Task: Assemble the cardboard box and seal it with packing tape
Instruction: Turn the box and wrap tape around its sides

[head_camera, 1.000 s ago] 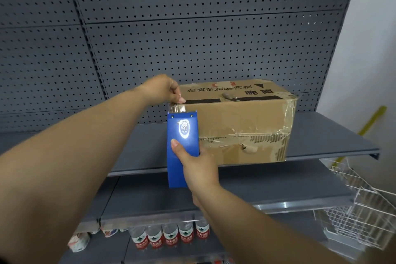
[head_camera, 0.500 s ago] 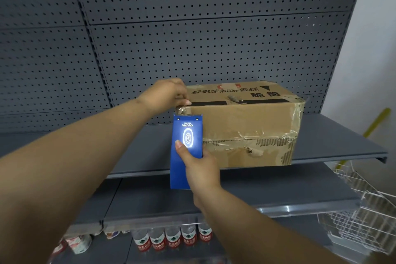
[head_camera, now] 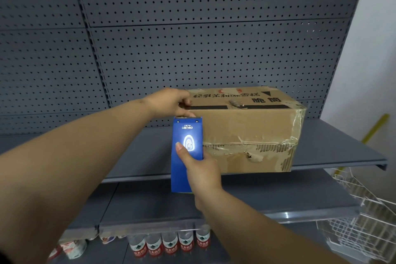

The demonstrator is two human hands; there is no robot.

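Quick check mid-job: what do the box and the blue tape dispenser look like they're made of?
Box: brown corrugated cardboard, matte and worn; torn patches on its front expose the fluting, under crinkled glossy clear tape. Tape dispenser in the right hand: smooth blue casing, probably plastic or painted metal; it throws a bright glare spot, so fairly glossy.

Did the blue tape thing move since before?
Yes, a little. The blue tape dispenser in the right hand has crept up the front of the cardboard box, closer to its top edge. Sideways it has barely shifted.
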